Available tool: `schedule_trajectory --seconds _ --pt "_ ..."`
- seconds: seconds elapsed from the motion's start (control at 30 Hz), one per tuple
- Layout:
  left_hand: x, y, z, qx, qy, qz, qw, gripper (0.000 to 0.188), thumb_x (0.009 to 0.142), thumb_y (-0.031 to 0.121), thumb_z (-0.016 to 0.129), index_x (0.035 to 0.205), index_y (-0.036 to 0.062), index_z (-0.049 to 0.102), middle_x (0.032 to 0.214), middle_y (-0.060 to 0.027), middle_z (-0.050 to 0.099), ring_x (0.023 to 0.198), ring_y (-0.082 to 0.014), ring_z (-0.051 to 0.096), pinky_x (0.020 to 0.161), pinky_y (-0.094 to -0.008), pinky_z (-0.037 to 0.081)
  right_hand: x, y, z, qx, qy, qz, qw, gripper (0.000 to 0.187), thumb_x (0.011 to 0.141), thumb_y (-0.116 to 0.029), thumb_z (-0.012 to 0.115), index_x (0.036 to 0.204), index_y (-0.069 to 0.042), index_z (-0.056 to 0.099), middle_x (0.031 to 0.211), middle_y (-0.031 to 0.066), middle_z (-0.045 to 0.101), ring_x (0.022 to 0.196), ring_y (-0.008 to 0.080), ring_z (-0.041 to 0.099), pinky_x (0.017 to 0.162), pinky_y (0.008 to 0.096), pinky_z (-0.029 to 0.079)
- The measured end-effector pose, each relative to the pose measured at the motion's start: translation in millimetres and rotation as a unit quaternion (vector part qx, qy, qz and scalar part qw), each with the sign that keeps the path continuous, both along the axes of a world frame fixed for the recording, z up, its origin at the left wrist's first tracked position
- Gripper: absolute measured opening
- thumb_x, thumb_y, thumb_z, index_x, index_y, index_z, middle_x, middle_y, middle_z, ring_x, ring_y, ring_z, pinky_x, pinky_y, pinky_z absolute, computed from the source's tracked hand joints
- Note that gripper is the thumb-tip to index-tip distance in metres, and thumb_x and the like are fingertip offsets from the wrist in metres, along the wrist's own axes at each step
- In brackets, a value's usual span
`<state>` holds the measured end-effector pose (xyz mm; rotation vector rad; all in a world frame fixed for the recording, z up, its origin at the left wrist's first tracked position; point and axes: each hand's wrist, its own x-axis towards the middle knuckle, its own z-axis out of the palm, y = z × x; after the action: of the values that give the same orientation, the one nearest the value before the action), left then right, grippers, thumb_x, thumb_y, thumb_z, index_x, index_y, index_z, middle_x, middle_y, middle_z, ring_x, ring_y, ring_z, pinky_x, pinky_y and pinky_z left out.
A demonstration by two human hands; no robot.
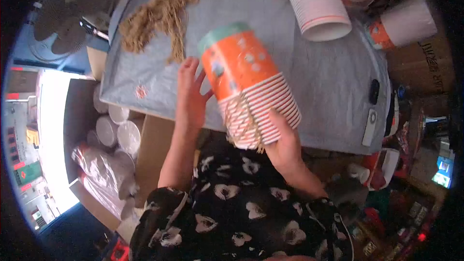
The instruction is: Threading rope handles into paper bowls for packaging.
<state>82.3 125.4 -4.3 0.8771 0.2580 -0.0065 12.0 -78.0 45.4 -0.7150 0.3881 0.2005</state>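
Note:
A nested stack of paper cups, orange with a teal end and white rims, is tilted in front of me over the table's near edge. My right hand grips it near the rim end, the thumb lying across the rims. A strand of tan twine lies against the rims at the lower left of the stack. To the left of the stack, my left hand is open with its fingers spread. Whether its fingertips touch the cups I cannot tell. A loose heap of tan twine lies at the table's far left.
More cup stacks lie at the far right on the grey-covered table. A white remote and a small black object sit by its right edge. Below left, a cardboard box holds plastic-wrapped cup stacks. A fan stands far left.

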Motion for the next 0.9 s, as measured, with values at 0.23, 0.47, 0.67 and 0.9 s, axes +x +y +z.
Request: schedule_trajectory --seconds 0.23,0.47,0.67,0.9 --pt "81 87 28 0.181 0.012 0.022 0.983 0.040 0.101 0.043 0.062 0.123 0.0095 0.062 0.091 0.0034 0.062 0.070 -0.0050 0.053 0.056 -0.0208 0.044 79 36 8 -0.058 -0.115 0.142 0.981 0.050 0.089 -0.015 0.074 0.131 0.000 0.051 0.120 0.0109 0.063 0.112 0.0232 0.063 0.097 0.0384 0.053" --pt "199 116 156 0.479 -0.376 0.204 0.766 0.044 0.079 0.019 0.089 0.115 0.0052 0.068 0.137 -0.0147 0.056 0.114 -0.0226 0.063 0.089 -0.0342 0.055 278 71 -3 -0.055 -0.129 0.226 0.964 0.045 0.095 -0.024 0.069 0.129 0.001 0.055 0.125 0.0141 0.065 0.112 0.0291 0.066 0.094 0.0480 0.056" --pt "276 43 102 0.517 -0.439 0.092 0.729 0.047 0.068 0.023 0.094 0.100 0.0083 0.064 0.130 -0.0128 0.060 0.116 -0.0285 0.061 0.101 -0.0412 0.051 342 47 -91 0.018 0.005 0.109 0.994 0.038 0.101 -0.017 0.049 0.132 0.006 0.047 0.139 0.0232 0.053 0.134 0.0371 0.049 0.116 0.0573 0.035" --pt "304 -10 102 0.516 -0.464 0.068 0.717 0.047 0.066 0.026 0.093 0.097 0.0086 0.061 0.109 -0.0095 0.062 0.102 -0.0289 0.061 0.087 -0.0394 0.053 351 -21 -115 -0.005 0.003 0.095 0.995 0.030 0.098 -0.010 0.049 0.122 0.009 0.055 0.122 0.0248 0.063 0.120 0.0397 0.060 0.109 0.0567 0.045"
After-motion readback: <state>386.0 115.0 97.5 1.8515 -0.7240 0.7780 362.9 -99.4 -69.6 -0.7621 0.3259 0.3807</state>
